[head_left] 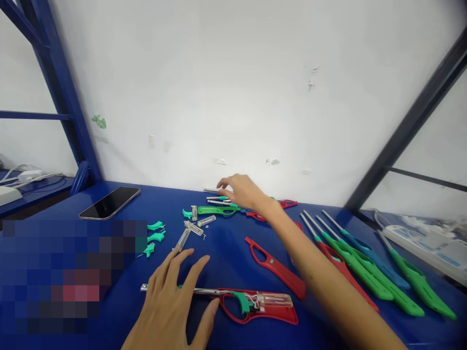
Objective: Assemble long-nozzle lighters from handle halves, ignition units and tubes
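An opened red lighter half [273, 313] lies at the front, with a green trigger, white wires and a clear fuel tank [275, 299] in it. My left hand [173, 296], fingers apart, hovers over its metal tube [209, 291]. A red cover half [277, 270] lies just behind it. My right hand [242, 189] reaches to the back by the wall, over a group of metal tubes and coloured shells; its fingers are curled, and what they touch is hidden. A green shell [217, 210] lies below that hand. Clear tanks [183, 238] and green triggers [156, 236] lie left of centre.
Several whole lighters in red, green and blue [368, 272] lie at the right. A phone [111, 202] rests at the back left. A power strip [430, 245] is at the far right. Blue frame posts [69, 92] flank the blue table. A blurred patch covers the left front.
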Motion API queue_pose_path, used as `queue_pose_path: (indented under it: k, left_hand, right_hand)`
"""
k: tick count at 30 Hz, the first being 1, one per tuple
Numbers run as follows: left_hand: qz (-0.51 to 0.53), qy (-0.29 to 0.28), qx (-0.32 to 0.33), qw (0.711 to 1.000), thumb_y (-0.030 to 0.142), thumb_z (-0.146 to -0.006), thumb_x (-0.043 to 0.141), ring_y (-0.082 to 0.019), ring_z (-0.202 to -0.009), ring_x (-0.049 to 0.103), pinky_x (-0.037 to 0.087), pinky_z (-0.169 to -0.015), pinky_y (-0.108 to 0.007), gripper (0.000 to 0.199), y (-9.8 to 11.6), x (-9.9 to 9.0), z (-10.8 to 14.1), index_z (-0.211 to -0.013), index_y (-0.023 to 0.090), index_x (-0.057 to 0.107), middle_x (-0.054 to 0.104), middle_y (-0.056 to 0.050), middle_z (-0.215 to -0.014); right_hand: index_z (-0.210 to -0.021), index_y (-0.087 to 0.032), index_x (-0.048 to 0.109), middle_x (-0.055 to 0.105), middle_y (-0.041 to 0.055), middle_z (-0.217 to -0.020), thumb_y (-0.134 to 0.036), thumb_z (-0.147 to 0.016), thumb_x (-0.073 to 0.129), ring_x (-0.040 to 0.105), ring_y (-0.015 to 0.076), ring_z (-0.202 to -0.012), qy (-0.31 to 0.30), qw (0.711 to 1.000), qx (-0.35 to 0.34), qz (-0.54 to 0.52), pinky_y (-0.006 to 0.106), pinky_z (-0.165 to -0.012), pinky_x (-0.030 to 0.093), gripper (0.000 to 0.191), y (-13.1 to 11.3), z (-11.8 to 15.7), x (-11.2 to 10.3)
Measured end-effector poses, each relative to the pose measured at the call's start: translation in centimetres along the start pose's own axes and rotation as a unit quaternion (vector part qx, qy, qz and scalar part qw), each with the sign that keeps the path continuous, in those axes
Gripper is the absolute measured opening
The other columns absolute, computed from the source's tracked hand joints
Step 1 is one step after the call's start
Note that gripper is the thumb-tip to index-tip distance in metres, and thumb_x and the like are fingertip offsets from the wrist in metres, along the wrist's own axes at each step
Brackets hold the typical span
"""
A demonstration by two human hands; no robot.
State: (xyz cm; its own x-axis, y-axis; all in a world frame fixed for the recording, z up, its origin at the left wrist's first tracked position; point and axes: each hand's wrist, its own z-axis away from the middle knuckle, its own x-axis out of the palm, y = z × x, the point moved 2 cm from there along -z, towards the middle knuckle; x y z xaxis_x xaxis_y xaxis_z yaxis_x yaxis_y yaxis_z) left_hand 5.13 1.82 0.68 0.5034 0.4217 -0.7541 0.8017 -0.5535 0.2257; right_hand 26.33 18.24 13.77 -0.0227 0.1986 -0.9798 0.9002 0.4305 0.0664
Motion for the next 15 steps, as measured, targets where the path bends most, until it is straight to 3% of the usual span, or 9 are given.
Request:
queue_pose_path:
  k: [3, 6, 8, 10, 12, 15]
  left_hand:
    - [0.001, -0.004, 0.003, 1.0, 0.043, -0.103, 0.053, -0.04, -0.141, 0.056, 0.06, -0.098, -0.071, 0.048, 0.1, -0.1, 0.1, -0.151, 0.039, 0.046, 0.057, -0.011, -0.15]
    - [0.007, -0.015, -0.006, 1.0, 0.044, -0.103, 0.053, -0.04, -0.14, 0.056, 0.061, -0.098, -0.069, 0.048, 0.2, -0.3, 0.1, -0.15, 0.039, 0.047, 0.056, -0.01, -0.15]
    - [0.013, -0.022, -0.013, 1.0, 0.045, -0.103, 0.054, -0.04, -0.142, 0.054, 0.061, -0.098, -0.068, 0.049, 0.3, -0.4, 0.1, -0.15, 0.038, 0.047, 0.055, -0.01, -0.151]
    - [0.018, -0.028, -0.015, 0.999, 0.046, -0.103, 0.054, -0.041, -0.143, 0.051, 0.059, -0.101, -0.068, 0.049, 0.2, -0.3, 0.2, -0.151, 0.038, 0.047, 0.054, -0.01, -0.152]
    - [0.022, -0.032, -0.013, 0.999, 0.046, -0.102, 0.055, -0.041, -0.144, 0.05, 0.057, -0.102, -0.068, 0.05, 0.1, -0.1, 0.2, -0.151, 0.037, 0.047, 0.053, -0.01, -0.152]
    - [0.03, -0.038, -0.011, 0.999, 0.043, -0.103, 0.054, -0.04, -0.144, 0.048, 0.055, -0.105, -0.068, 0.05, 0.0, 0.0, 0.3, -0.152, 0.037, 0.047, 0.052, -0.01, -0.153]
  right_hand:
    - [-0.122, -0.017, 0.07, 0.073, 0.0085, -0.119, -0.038, -0.103, 0.066, 0.072, 0.0229, -0.102, -0.052, 0.995, 0.078, -0.024, 0.044, -0.091, 0.06, 0.028, 2.3, 3.0, -2.1]
    - [-0.101, -0.018, 0.08, 0.08, 0.0078, -0.092, -0.035, -0.094, 0.076, 0.075, 0.0247, -0.083, -0.138, 0.981, 0.123, -0.059, 0.034, -0.073, 0.056, 0.018, 2.6, 7.9, -2.6]
    - [-0.1, -0.021, 0.081, 0.081, 0.0063, -0.088, -0.042, -0.095, 0.073, 0.075, 0.0234, -0.076, -0.174, 0.97, 0.148, -0.08, 0.031, -0.064, 0.053, 0.022, 1.5, 11.6, -1.9]
    - [-0.104, -0.02, 0.078, 0.081, 0.009, -0.096, -0.045, -0.097, 0.07, 0.076, 0.0271, -0.086, -0.179, 0.965, 0.174, -0.081, 0.033, -0.07, 0.053, 0.027, -0.3, 14.9, -0.7]
    - [-0.108, -0.017, 0.073, 0.079, 0.0129, -0.106, -0.038, -0.096, 0.073, 0.075, 0.0315, -0.097, -0.173, 0.962, 0.197, -0.07, 0.037, -0.076, 0.053, 0.024, -1.9, 17.4, 0.8]
    - [-0.103, -0.019, 0.067, 0.076, 0.0102, -0.106, -0.029, -0.103, 0.063, 0.073, 0.0278, -0.096, -0.153, 0.961, 0.218, -0.076, 0.037, -0.079, 0.052, 0.011, -3.1, 19.3, 2.4]
